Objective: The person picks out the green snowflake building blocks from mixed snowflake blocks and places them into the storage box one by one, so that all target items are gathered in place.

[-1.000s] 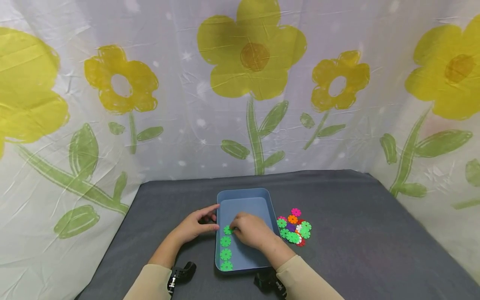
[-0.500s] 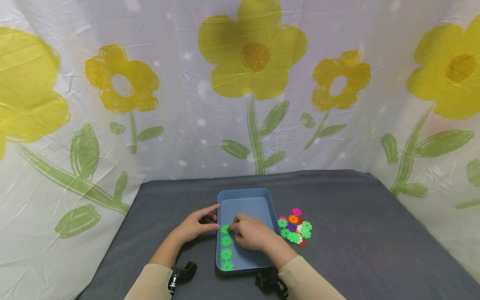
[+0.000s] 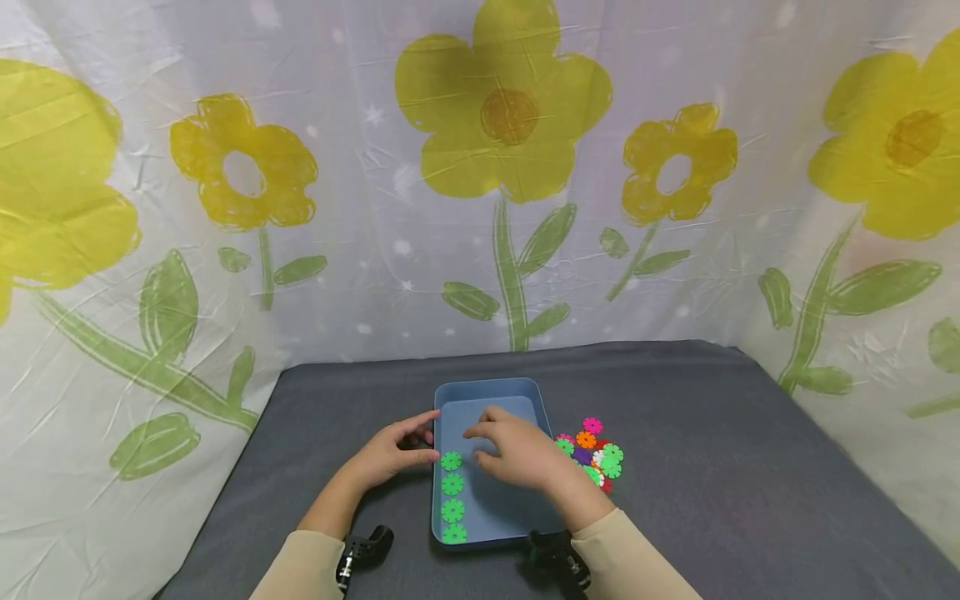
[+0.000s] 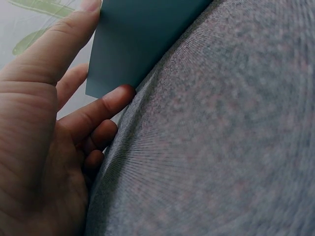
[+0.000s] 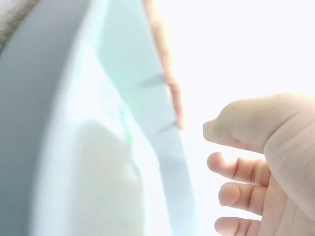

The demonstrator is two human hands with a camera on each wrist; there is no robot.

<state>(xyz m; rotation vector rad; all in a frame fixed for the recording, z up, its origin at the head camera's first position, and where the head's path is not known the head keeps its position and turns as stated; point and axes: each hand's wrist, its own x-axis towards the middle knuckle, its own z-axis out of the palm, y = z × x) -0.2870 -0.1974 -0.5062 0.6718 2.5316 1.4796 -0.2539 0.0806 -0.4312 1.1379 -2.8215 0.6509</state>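
Note:
A blue rectangular tray (image 3: pixel 487 518) lies on the dark cloth. Along its left inner side runs a column of several green notched plastic discs (image 3: pixel 452 484). My left hand (image 3: pixel 384 452) rests against the tray's outer left wall; the left wrist view has thumb and a finger touching the wall (image 4: pixel 133 44), with other fingers loosely bent. Over the middle of the tray hovers my right hand (image 3: pixel 521 454), fingers apart and slightly bent, holding nothing. In the right wrist view, that hand (image 5: pixel 275 157) is apart from the tray wall, and the picture is overexposed.
Right of the tray lies a loose pile of notched discs (image 3: pixel 612 454) in green, pink, orange, purple, white and red, partly behind my right hand. Dark cloth (image 3: pixel 712 467) covers the table. A flower-printed curtain (image 3: pixel 360 275) hangs behind.
My right hand pushed the topmost green disc left into the column, then let it be and lifted away to the right, fingers spreading. The left hand stayed at the tray wall.

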